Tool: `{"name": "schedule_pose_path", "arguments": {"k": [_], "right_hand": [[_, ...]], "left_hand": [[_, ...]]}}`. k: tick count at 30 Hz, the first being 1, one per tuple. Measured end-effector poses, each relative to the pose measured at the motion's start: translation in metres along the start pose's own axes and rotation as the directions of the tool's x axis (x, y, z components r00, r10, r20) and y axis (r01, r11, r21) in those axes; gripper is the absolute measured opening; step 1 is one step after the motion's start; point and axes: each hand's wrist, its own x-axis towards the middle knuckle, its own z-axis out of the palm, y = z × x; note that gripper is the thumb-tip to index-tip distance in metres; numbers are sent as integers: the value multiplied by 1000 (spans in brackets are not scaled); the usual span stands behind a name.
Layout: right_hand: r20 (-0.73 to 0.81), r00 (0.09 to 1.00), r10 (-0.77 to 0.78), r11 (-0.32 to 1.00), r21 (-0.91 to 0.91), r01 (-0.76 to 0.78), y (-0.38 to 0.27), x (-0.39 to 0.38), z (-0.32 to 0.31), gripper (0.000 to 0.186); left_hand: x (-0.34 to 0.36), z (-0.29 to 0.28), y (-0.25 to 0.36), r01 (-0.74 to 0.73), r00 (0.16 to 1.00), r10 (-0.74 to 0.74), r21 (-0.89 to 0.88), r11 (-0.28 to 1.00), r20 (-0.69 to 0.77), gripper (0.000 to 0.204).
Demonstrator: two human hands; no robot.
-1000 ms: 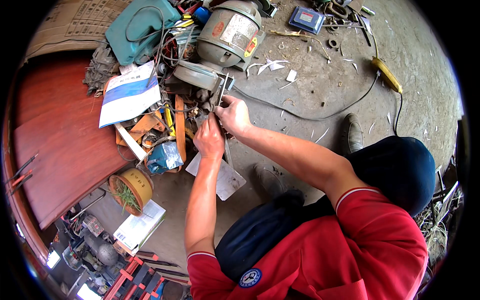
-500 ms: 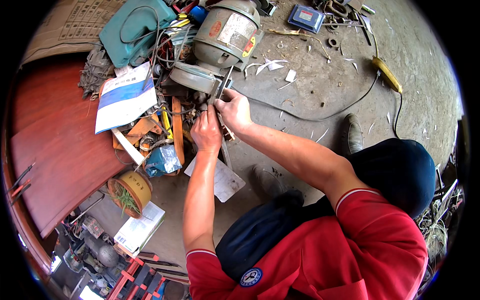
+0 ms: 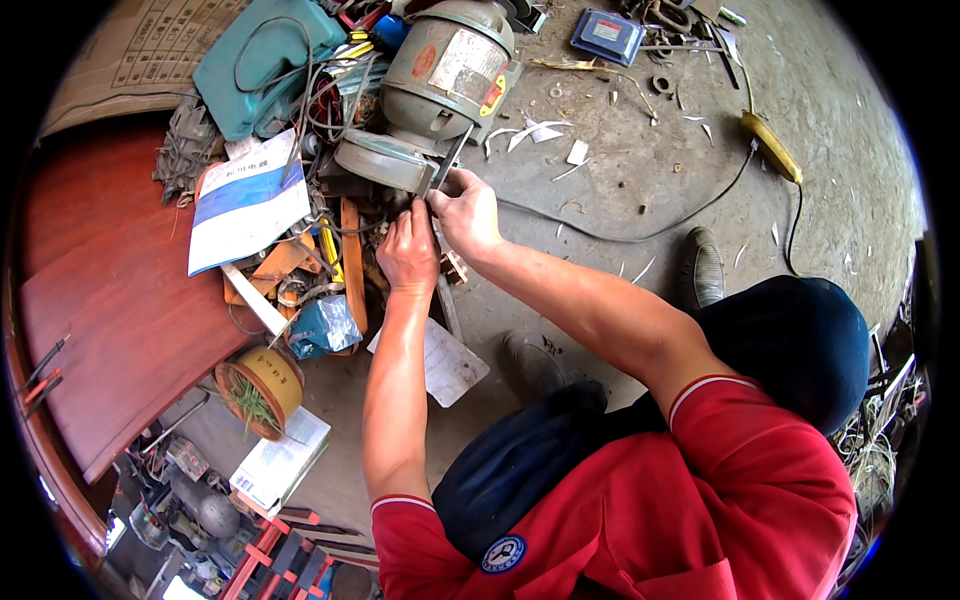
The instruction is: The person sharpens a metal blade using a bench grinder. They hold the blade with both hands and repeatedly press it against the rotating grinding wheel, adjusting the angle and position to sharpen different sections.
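A grey-green bench grinder stands on the floor ahead of me, its round wheel guard towards me. At the right edge of that guard, a thin dark metal strip slants up and away. My right hand pinches the strip from the right side, thumb towards the left hand. My left hand is closed at the strip's near end, its fingertips pointing at the guard. My fingers hide the lower part of the strip, and the contact with the wheel cannot be made out.
Left of the grinder lie a teal case, a blue-and-white booklet and jumbled tools. A potted plant stands beside a reddish wooden board. A cable runs right to a yellow power strip. My shoe is below it.
The metal strip has shifted slightly up and to the right against the grinder. Both hands have moved a little with it, still closed. The view has shifted slightly.
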Motion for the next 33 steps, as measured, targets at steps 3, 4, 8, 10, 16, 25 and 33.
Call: {"name": "schedule_pose_path", "arguments": {"k": [3, 4, 8, 10, 16, 25, 33], "right_hand": [[3, 1000, -1, 1000, -25, 1, -1, -4, 0, 37], [8, 1000, 0, 1000, -28, 0, -1, -5, 0, 37], [46, 999, 27, 997, -68, -24, 4, -9, 0, 37], [42, 999, 6, 998, -60, -3, 6, -12, 1, 36], [63, 998, 4, 998, -58, 0, 0, -24, 1, 36], [90, 996, -4, 998, -63, 10, 6, -36, 4, 32], [109, 994, 22, 993, -115, -9, 3, -45, 3, 37]], "left_hand": [[-3, -1, 0, -17, 1000, 17, 18, 1000, -21, 29], [-4, -2, 0, -20, 999, 21, 26, 999, -28, 30], [-11, -5, 0, -6, 1000, 6, 4, 1000, -28, 33], [-16, -7, 1, 35, 999, -35, -14, 999, 5, 35], [-28, -10, 0, 56, 998, -56, 4, 998, 7, 35], [-42, -18, 0, 89, 996, -89, -31, 996, 11, 34], [-48, -26, 6, 91, 996, -91, -37, 995, 2, 34]]}}
